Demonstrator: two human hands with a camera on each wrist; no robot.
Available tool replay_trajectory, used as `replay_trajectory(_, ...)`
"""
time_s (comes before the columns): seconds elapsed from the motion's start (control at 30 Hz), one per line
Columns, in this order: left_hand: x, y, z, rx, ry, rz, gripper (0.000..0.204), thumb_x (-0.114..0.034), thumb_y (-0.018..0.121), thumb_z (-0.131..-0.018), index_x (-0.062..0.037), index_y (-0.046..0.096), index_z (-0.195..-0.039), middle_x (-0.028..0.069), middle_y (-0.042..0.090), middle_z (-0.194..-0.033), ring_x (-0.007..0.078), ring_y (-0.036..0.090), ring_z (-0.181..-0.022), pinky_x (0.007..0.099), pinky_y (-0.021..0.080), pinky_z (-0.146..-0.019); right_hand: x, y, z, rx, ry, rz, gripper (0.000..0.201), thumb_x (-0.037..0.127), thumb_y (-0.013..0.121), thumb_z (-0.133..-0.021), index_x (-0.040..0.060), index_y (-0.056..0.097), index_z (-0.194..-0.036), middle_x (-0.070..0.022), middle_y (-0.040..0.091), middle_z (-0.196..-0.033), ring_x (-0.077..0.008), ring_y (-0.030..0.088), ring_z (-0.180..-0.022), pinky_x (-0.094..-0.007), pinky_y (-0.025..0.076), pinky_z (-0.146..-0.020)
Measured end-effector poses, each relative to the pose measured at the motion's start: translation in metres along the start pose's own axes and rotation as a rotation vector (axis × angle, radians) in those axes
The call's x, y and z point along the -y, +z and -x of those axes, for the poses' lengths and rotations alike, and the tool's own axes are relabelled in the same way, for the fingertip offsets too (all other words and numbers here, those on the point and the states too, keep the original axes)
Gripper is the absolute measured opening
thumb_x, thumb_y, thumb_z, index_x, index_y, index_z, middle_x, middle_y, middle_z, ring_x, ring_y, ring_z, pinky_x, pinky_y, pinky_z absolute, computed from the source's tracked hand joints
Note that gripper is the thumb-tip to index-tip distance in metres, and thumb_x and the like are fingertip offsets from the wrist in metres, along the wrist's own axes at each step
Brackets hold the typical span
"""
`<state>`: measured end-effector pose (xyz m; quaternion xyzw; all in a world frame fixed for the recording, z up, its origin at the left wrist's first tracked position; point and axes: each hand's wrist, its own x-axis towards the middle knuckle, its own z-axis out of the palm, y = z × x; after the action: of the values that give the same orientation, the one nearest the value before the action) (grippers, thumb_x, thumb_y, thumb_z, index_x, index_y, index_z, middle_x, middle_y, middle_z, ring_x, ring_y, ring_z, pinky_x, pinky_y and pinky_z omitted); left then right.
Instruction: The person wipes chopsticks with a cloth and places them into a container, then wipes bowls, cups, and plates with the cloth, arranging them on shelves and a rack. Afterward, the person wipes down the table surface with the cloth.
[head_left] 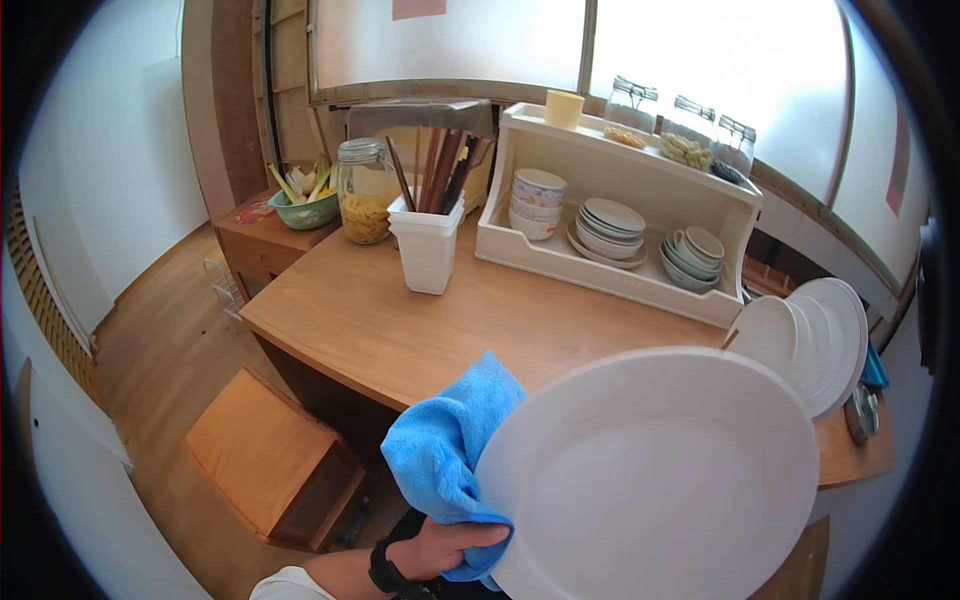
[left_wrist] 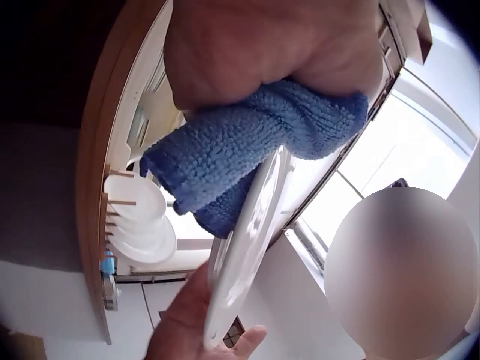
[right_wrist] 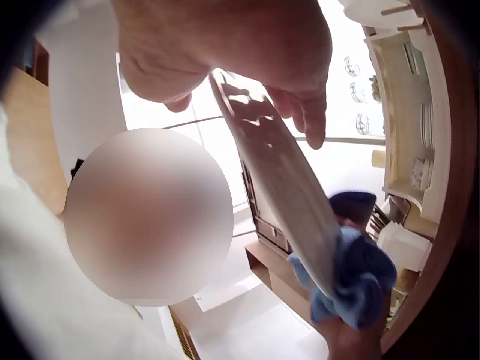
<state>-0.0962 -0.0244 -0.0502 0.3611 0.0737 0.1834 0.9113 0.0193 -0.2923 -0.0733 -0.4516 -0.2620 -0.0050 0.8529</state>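
A large white plate (head_left: 660, 470) is held up over the front of the table, its broad face filling the lower right of the head view. My left hand (head_left: 440, 545) grips a blue cloth (head_left: 455, 430), which is folded over the plate's left edge. In the left wrist view the cloth (left_wrist: 247, 139) wraps the rim, with the plate (left_wrist: 251, 247) seen edge-on. My right hand (right_wrist: 232, 45) holds the opposite edge, thumb on one side and fingers on the other; the plate hides this hand in the head view.
White plates (head_left: 830, 335) stand in a rack at the right. A white shelf (head_left: 610, 285) holds bowls, small plates and cups, with jars on top. White containers (head_left: 428, 245) with chopsticks, a pasta jar (head_left: 365, 200) and a green basket (head_left: 305, 210) stand left. A wooden stool (head_left: 260, 450) is below.
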Motion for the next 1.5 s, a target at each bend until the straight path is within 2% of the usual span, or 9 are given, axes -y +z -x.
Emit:
replay_trajectory(0.2, -0.003, 0.001, -0.003, 0.05, 0.077, -0.348, 0.04, -0.012, 0.072, -0.084, -0.0017, 0.059, -0.12, 0.007, 0.062, -0.117, 0.0166, 0.058, -0.105, 0.0308, 0.047, -0.094, 0.029, -0.022, -0.031, 0.266, -0.094, 1.239, 0.071, 0.051, 0.039, -0.097, -0.0032, 0.028, -0.142, -0.0207, 0.037, -0.144, -0.0346, 0.037, -0.13, -0.0469, 0.027, -0.108)
replay_trajectory(0.27, 0.005, 0.007, -0.006, 0.03, 0.115, -0.395, 0.04, -0.014, 0.071, -0.085, -0.002, 0.059, -0.121, 0.007, 0.062, -0.118, 0.0163, 0.058, -0.106, 0.0308, 0.047, -0.093, 0.034, 0.044, -0.046, -0.317, 0.327, 0.077, 0.071, 0.048, 0.043, -0.097, -0.003, 0.025, -0.144, -0.0206, 0.035, -0.145, -0.0341, 0.036, -0.13, -0.0462, 0.026, -0.109)
replay_trajectory(0.6, 0.051, 0.029, 0.013, 0.02, -0.173, -0.266, 0.052, -0.022, 0.059, -0.083, 0.0027, 0.049, -0.127, 0.025, 0.041, -0.14, 0.0483, 0.032, -0.132, 0.0624, 0.014, -0.109, 0.0, 0.042, -0.016, 0.113, -0.263, 1.073, 0.07, 0.047, 0.042, -0.097, -0.003, 0.027, -0.143, -0.0204, 0.042, -0.14, -0.0347, 0.044, -0.124, -0.0451, 0.031, -0.107)
replay_trajectory(0.67, 0.034, 0.023, 0.007, -0.268, -0.119, -0.032, 0.067, -0.005, 0.077, -0.075, -0.0045, 0.045, -0.134, 0.0087, 0.057, -0.128, 0.0234, 0.056, -0.113, 0.0397, 0.042, -0.103, 0.004, 0.051, -0.024, 0.179, -0.174, 0.676, 0.068, 0.046, 0.043, -0.097, -0.0034, 0.028, -0.142, -0.0204, 0.043, -0.139, -0.0342, 0.046, -0.123, -0.0445, 0.032, -0.106)
replay_trajectory(0.83, 0.002, -0.002, -0.003, -0.018, -0.041, -0.209, 0.063, -0.002, 0.075, -0.076, -0.0037, 0.048, -0.132, 0.0075, 0.059, -0.124, 0.0214, 0.055, -0.112, 0.0374, 0.043, -0.1, 0.03, 0.062, -0.04, 0.25, -0.005, -0.26, 0.064, 0.041, 0.046, -0.097, -0.0046, 0.032, -0.14, -0.0204, 0.046, -0.136, -0.033, 0.049, -0.12, -0.0432, 0.036, -0.104)
replay_trajectory(1.07, 0.006, 0.004, -0.015, -0.099, 0.068, -0.447, 0.053, -0.011, 0.076, -0.08, -0.0038, 0.051, -0.126, 0.0069, 0.058, -0.122, 0.0184, 0.055, -0.111, 0.0359, 0.044, -0.097, 0.02, 0.042, -0.04, -0.239, 0.433, -0.088, 0.053, 0.03, 0.051, -0.095, -0.0072, 0.04, -0.131, -0.0224, 0.053, -0.128, -0.0298, 0.055, -0.113, -0.0396, 0.043, -0.096)
replay_trajectory(1.3, 0.003, 0.032, -0.034, -0.018, 0.613, -1.249, 0.046, -0.006, 0.065, -0.078, 0.0011, 0.053, -0.122, 0.0251, 0.046, -0.131, 0.0392, 0.043, -0.124, 0.0466, 0.033, -0.103, 0.005, 0.043, -0.025, -0.144, 0.033, 0.718, 0.042, 0.016, 0.06, -0.091, -0.0103, 0.047, -0.122, -0.0262, 0.06, -0.113, -0.0317, 0.059, -0.104, -0.0421, 0.047, -0.088)
replay_trajectory(1.37, 0.003, 0.045, -0.031, -0.044, 0.73, -1.508, 0.05, -0.015, 0.062, -0.077, 0.0013, 0.052, -0.124, 0.0332, 0.021, -0.145, 0.0502, 0.012, -0.138, 0.0536, 0.014, -0.111, 0.0, 0.048, -0.026, -0.374, 0.103, -0.004, 0.053, 0.024, 0.061, -0.09, -0.0091, 0.043, -0.127, -0.0285, 0.058, -0.115, -0.035, 0.058, -0.106, -0.0448, 0.048, -0.089)
replay_trajectory(1.5, 0.023, 0.055, -0.018, 0.151, 0.801, -1.662, 0.047, -0.018, 0.058, -0.081, 0.0074, 0.052, -0.12, 0.0289, 0.042, -0.137, 0.0512, 0.032, -0.131, 0.0631, 0.012, -0.109, 0.008, 0.069, -0.045, -0.428, 0.124, -0.218, 0.061, 0.03, 0.059, -0.091, -0.0077, 0.037, -0.133, -0.0276, 0.055, -0.121, -0.0391, 0.058, -0.106, -0.0455, 0.049, -0.089)
